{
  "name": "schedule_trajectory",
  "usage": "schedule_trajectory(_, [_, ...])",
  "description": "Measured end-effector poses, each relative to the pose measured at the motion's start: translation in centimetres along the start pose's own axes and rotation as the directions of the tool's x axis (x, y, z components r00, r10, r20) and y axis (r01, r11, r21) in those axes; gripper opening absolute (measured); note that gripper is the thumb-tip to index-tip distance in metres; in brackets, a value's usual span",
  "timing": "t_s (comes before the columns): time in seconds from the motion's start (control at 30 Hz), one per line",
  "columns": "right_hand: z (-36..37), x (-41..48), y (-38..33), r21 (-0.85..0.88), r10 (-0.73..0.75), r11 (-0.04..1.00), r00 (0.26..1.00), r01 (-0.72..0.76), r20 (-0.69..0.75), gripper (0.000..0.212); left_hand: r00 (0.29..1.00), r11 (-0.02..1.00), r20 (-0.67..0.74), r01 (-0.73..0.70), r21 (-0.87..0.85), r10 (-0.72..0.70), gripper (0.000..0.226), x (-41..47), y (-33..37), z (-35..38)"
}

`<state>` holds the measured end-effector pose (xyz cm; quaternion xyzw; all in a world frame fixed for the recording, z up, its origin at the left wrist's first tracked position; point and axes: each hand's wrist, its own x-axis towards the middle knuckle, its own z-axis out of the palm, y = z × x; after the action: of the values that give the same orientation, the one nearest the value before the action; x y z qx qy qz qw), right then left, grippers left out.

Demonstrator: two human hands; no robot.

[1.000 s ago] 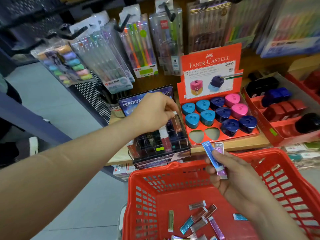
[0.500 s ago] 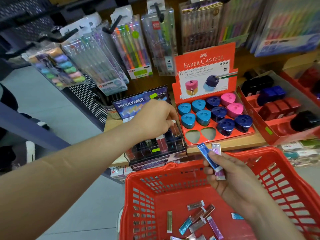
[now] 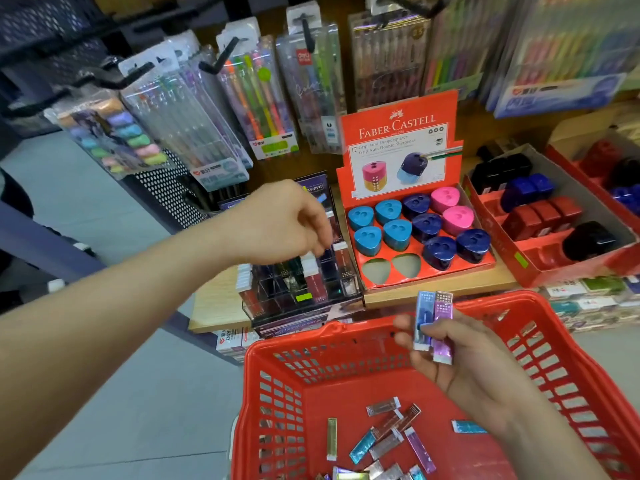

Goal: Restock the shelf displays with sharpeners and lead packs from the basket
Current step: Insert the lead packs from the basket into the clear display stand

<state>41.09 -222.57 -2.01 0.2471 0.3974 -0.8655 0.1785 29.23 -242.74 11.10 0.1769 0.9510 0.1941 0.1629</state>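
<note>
A person's left hand (image 3: 284,223) hangs over a clear lead-pack tray (image 3: 304,289) on a wooden shelf (image 3: 211,306). Its fingers are curled downward and smeared by motion, and it cannot be told whether they pinch anything. The hand hides most of the tray's header card (image 3: 313,187), where only the letters "N-PVC" can be read. The dark compartments beneath are hard to make out.

At 5 o'clock from that hand, the right hand (image 3: 460,358) grips a blue lead pack (image 3: 424,313) and a purple lead pack (image 3: 443,317) upright, side by side, over the basket. Its fingers are curled behind them and one fingertip lies across the blue one. The print on both packs is too small to read.

The red basket (image 3: 311,368) fills the lower frame, its near end cut off by the bottom edge. Loose lead packs (image 3: 419,448) lie on its floor: seven show whole, and several more are cropped at 6 o'clock.

At 12 o'clock from the basket stands a red display box (image 3: 398,140) printed "FABER-CASTELL" and "12 Grip Auto Double-Sharpeners". It holds ten sharpeners (image 3: 426,226): four teal, four navy and two pink. Two triangular slots in its front row, at the left, show bare.

At 3 o'clock from the box, a second red tray (image 3: 540,254) carries black, blue and red blocks, too blurred to count; the frame cuts off its right side. Hanging pen packs (image 3: 256,109) line the top of the frame, their tops cropped and their labels mostly unreadable.
</note>
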Motion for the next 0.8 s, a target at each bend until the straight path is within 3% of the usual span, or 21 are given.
schedule_trajectory(0.07, [-0.6,0.0,0.1,-0.019,0.0,1.0,1.0,0.0,-0.001,0.025,0.988,1.0,0.154,0.01,0.0,-0.01,0.028,-1.9,0.3,0.6])
schedule_trajectory(0.17, [-1.0,0.0,0.4,-0.047,0.02,0.999,0.999,-0.019,0.031,0.028,0.973,0.988,0.227,-0.069,0.142,0.035,0.023,-3.8,-0.2,4.3])
schedule_trajectory(0.27, [-1.0,-0.2,1.1,-0.083,0.049,0.996,0.997,-0.044,0.056,0.017,0.967,0.997,0.245,-0.059,-0.039,0.067,0.017,-5.1,-0.5,8.0])
schedule_trajectory(0.43, [0.5,-1.1,1.7,-0.196,0.053,0.98,0.979,-0.013,0.197,0.017,0.991,0.906,0.105,-0.026,-0.423,0.078,0.036,-5.6,0.7,10.5])
schedule_trajectory(0.6, [1.7,-1.7,1.8,-0.321,0.013,0.944,0.966,0.073,0.257,0.004,0.994,0.925,0.03,-0.083,-0.371,0.101,0.026,-4.6,1.3,10.2])
schedule_trajectory(0.8, [2.4,-2.7,1.5,-0.459,0.061,0.882,0.94,0.106,0.336,0.017,0.996,0.921,0.004,-0.08,-0.38,0.088,0.018,-4.0,1.0,9.2])
